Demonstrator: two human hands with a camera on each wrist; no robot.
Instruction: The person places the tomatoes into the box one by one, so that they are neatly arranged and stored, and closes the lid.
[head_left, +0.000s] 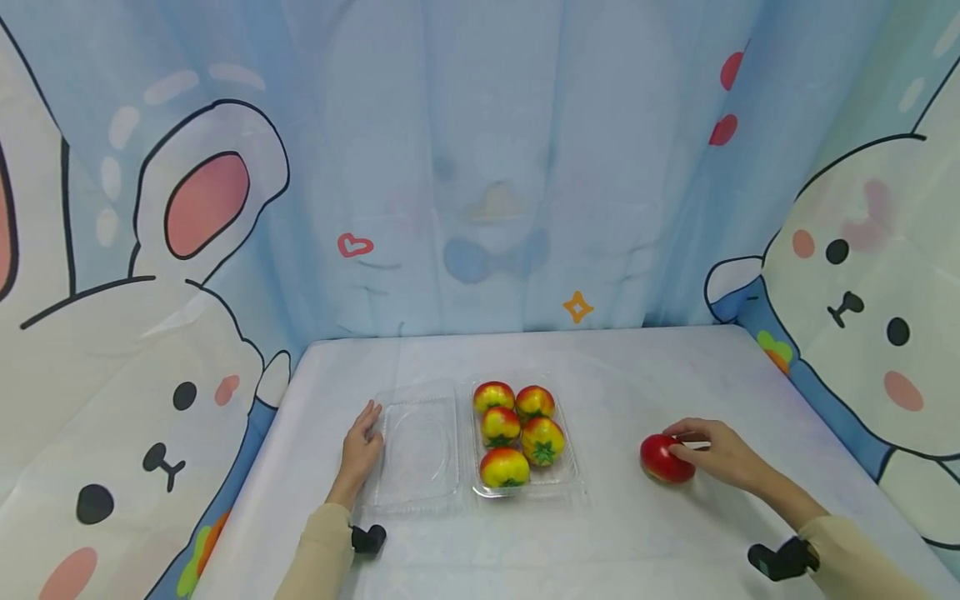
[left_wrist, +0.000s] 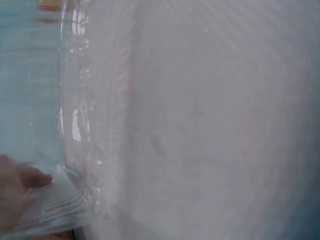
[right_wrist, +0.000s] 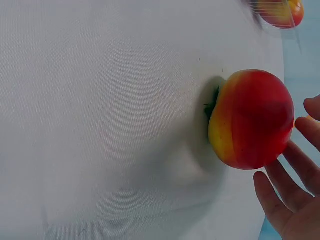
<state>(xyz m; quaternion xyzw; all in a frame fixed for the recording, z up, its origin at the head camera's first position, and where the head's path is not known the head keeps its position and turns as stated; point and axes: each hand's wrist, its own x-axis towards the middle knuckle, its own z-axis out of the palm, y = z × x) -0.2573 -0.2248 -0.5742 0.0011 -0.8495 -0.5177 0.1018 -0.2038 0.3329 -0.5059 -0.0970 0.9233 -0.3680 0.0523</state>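
Glossy smooth red fruit [head_left: 663, 460], clear shiny plastic tray [head_left: 558, 482], matt cloth-covered table [head_left: 600, 542]

five fruits [head_left: 500, 427] sit in the tray [head_left: 558, 477] — lid [head_left: 420, 450] left of it, single fruit [head_left: 662, 460] right.

Left fingers [head_left: 366, 419] mostly straight, right fingers [right_wrist: 287, 186] spread

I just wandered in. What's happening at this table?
Someone is handling fruit at a white table. Their right-hand grip is at a lone red fruit on the right; whether it is firmly held is hard to tell. Their left-hand grip rests at the left edge of a clear plastic lid. Between the two, a clear box has five red-and-yellow fruits in it, with none in its near right corner.
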